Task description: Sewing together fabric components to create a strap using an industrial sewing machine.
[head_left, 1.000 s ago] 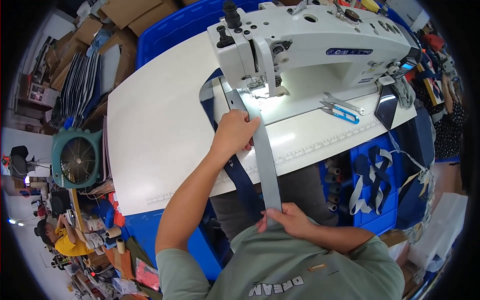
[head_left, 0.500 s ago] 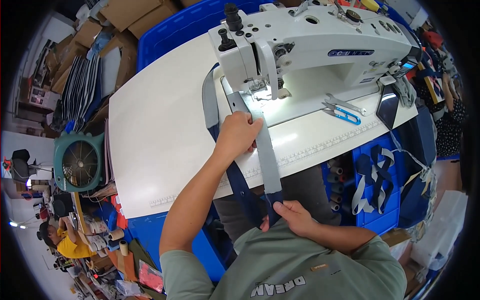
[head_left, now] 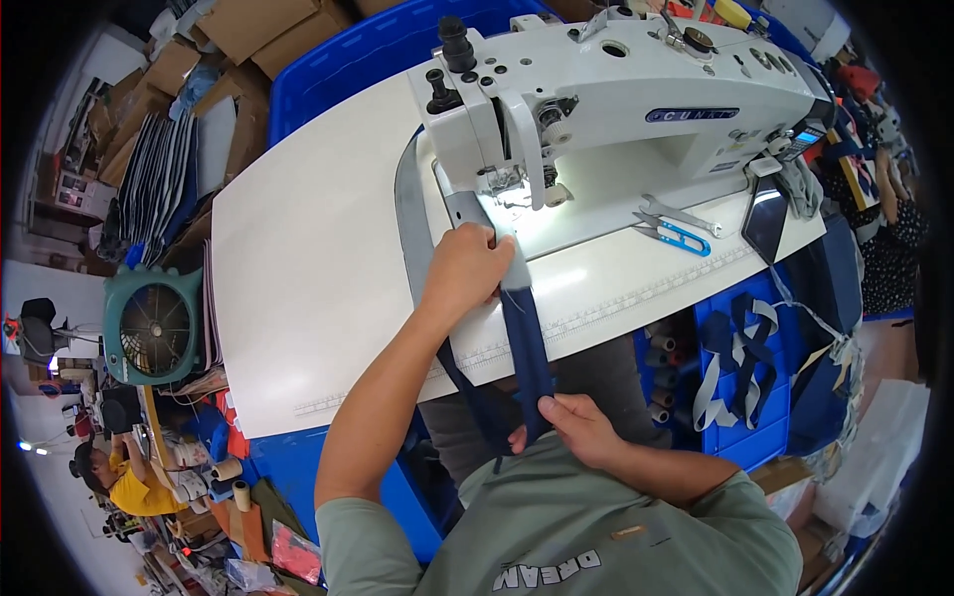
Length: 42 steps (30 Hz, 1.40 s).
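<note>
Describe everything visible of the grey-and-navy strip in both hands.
The strip is long, flat and fabric-like: grey toward the sewing machine, then navy. The left hand holds its grey part, the right hand its navy part; between them it runs fairly straight past the edge of the white tabletop.

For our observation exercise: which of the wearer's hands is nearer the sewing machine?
The left hand, on the strip above the white table; the right hand holds it beyond the table's edge.
</note>
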Tool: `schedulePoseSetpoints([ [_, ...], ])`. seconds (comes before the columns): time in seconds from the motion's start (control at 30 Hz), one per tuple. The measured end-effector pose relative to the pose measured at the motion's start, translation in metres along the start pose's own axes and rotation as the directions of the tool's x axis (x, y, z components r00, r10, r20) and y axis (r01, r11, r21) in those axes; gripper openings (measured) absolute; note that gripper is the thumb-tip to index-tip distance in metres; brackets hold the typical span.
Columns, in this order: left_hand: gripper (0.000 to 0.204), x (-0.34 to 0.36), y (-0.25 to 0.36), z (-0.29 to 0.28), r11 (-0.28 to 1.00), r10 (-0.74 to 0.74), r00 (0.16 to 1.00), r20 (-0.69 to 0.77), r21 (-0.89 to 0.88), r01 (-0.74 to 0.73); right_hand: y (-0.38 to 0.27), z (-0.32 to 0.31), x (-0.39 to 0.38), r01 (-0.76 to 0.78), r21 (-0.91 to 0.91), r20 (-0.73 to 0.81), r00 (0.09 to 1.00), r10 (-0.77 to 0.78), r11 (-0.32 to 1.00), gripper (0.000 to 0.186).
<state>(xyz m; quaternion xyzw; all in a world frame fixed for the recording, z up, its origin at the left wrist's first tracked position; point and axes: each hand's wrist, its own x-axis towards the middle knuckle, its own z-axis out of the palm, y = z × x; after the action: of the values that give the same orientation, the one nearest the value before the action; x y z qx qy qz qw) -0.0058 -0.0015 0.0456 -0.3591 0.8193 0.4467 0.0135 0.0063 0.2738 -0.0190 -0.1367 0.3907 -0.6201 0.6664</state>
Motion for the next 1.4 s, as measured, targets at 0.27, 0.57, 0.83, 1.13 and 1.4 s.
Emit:
schedulePoseSetpoints([
  [0.27,0.045,0.013,-0.012,0.003,0.993,0.044,0.992,-0.114,0.110,-0.031,-0.021,0.002,0.012,0.060,-0.136,-0.072,0.995,-0.070,0.989,0.043],
  [0.57,0.040,0.017,-0.006,-0.010,0.991,-0.044,0.998,-0.040,0.127,0.048,-0.017,0.002,0.025,0.046,-0.166,-0.106,0.992,-0.064,0.985,0.041],
  [0.83,0.038,0.040,-0.013,-0.010,0.943,0.039,0.985,-0.168,0.331,0.019,-0.019,0.002,0.025,0.033,-0.155,-0.130,0.990,-0.053,0.987,0.040],
  [1.13,0.037,0.042,-0.023,-0.031,0.989,0.001,0.992,-0.125,0.146,0.017,-0.046,0.009,0.023,-0.038,-0.747,-0.173,0.975,-0.139,0.664,0.031],
  [1.4,0.032,0.118,-0.035,-0.179,0.721,0.516,0.846,-0.136,0.602,-0.343,-0.079,-0.027,0.030,0.257,-0.929,-0.005,0.711,-0.703,0.266,0.013],
])
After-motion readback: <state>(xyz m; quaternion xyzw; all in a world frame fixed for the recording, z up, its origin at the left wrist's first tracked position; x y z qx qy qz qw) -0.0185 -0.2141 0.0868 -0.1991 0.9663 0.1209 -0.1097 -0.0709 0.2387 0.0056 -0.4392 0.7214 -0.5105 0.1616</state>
